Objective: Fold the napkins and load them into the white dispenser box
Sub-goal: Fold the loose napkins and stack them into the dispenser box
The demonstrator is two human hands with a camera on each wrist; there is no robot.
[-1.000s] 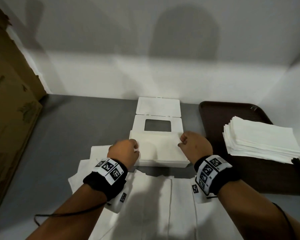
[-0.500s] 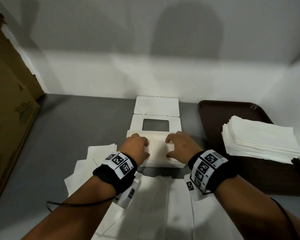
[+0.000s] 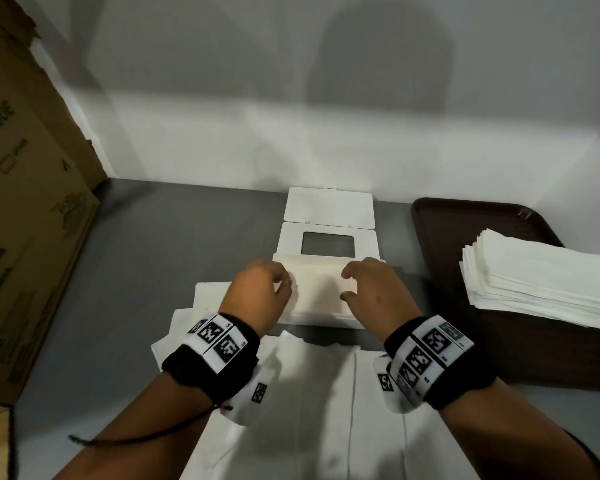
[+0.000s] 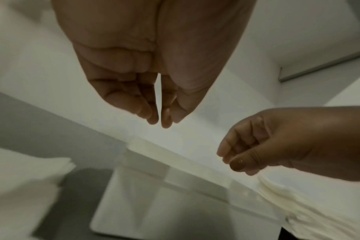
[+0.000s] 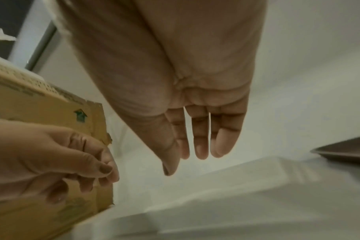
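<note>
The white dispenser box [image 3: 314, 319] lies on the grey table with folded napkins [image 3: 321, 292] in it. Its windowed lid [image 3: 291, 237] is hinged back behind it. My left hand [image 3: 282, 283] hovers over the box's left end, fingers loosely curled and holding nothing; the left wrist view shows its fingertips [image 4: 152, 116] close together above the box [image 4: 154, 194]. Over the right end, my right hand [image 3: 352, 284] has relaxed fingers. In the right wrist view those fingers [image 5: 201, 151] hang straight and empty above the box [image 5: 216, 194].
A brown tray [image 3: 465, 220] on the right carries a stack of white napkins [image 3: 541, 275]. Unfolded napkins [image 3: 326, 410] lie in front of the box, more [image 3: 208, 296] to its left. A cardboard carton [image 3: 25, 220] stands along the left edge. A white wall runs behind.
Both hands moved from the box's ends inward onto the napkins, pressed them, and now hover just above them with loosened fingers.
</note>
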